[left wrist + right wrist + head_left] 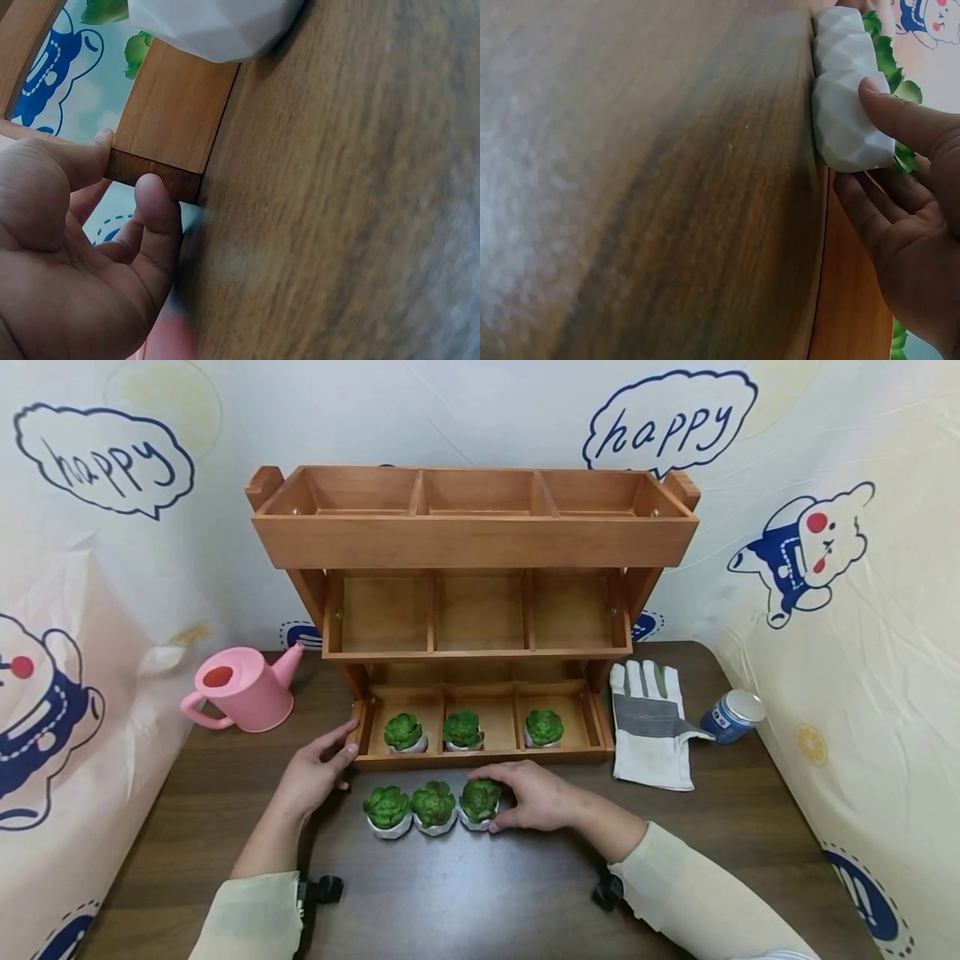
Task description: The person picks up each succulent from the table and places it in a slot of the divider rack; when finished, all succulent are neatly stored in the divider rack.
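A three-tier wooden planter shelf (476,545) stands at the back, divided into compartments. My left hand (313,774) grips its bottom tier at the front left corner; the wooden corner (154,169) lies against my fingertips in the left wrist view. In front of the shelf, a row of potted succulents stands on the table: a left one (387,811), a middle one (433,807) and a right one (478,802). My right hand (536,797) holds the right one, thumb on its white faceted pot (847,124). Three more succulents (463,729) sit in the bottom tier, one per compartment.
A pink watering can (247,689) stands left of the shelf. On the right lie white and grey gloves (651,727), with a blue can (731,717) beside them. A printed cloth (862,635) hangs around the dark wooden table (465,902).
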Tool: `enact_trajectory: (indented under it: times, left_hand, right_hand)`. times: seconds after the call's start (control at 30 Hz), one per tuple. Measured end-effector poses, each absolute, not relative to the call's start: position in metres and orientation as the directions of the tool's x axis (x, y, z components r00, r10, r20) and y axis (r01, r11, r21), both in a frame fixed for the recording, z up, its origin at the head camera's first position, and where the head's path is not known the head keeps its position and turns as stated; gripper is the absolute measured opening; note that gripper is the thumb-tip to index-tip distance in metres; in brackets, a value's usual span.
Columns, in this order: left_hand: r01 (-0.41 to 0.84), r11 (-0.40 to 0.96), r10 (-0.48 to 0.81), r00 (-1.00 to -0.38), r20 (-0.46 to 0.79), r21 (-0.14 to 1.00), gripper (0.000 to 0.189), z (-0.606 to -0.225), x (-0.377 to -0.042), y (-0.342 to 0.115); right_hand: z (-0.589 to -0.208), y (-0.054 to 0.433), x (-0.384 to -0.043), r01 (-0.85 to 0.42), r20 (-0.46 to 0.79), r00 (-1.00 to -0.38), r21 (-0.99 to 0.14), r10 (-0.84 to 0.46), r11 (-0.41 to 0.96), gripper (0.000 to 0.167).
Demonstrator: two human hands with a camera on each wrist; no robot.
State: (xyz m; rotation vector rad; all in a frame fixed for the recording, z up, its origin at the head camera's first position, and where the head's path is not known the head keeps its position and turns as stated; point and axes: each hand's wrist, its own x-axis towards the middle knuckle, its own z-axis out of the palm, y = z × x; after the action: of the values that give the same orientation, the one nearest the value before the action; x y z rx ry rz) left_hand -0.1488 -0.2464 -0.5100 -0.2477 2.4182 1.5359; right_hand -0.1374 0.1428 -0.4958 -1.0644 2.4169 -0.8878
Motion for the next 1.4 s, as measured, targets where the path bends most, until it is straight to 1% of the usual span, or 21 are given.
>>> enact_trajectory:
  times: [0.6, 0.87, 1.03, 1.23, 1.4]
  left_hand:
    - [-0.288, 0.428, -0.004, -0.948, -0.317, 0.857, 0.055, -0.51, -0.148, -0.246]
    - [-0.276, 0.44, -0.006, -0.952, -0.305, 0.854, 0.055, -0.51, -0.148, -0.247]
    - [-0.276, 0.442, -0.01, -0.953, -0.303, 0.854, 0.056, -0.512, -0.149, -0.249]
    - [-0.277, 0.441, -0.003, -0.952, -0.307, 0.854, 0.056, -0.511, -0.15, -0.249]
    - [-0.281, 0.432, -0.003, -0.951, -0.31, 0.857, 0.055, -0.511, -0.149, -0.248]
  right_hand:
    - [-0.487, 0.152, -0.137, -0.533, 0.005, -0.688, -0.682, -0.725, 0.501, 0.073]
    - [-0.474, 0.157, -0.135, -0.524, 0.027, -0.72, -0.676, -0.693, 0.518, 0.073]
    - [-0.467, 0.16, -0.138, -0.524, 0.053, -0.722, -0.692, -0.689, 0.496, 0.073]
    - [-0.456, 0.165, -0.14, -0.484, 0.028, -0.745, -0.711, -0.666, 0.511, 0.069]
    - [-0.447, 0.171, -0.14, -0.483, 0.048, -0.753, -0.719, -0.657, 0.5, 0.067]
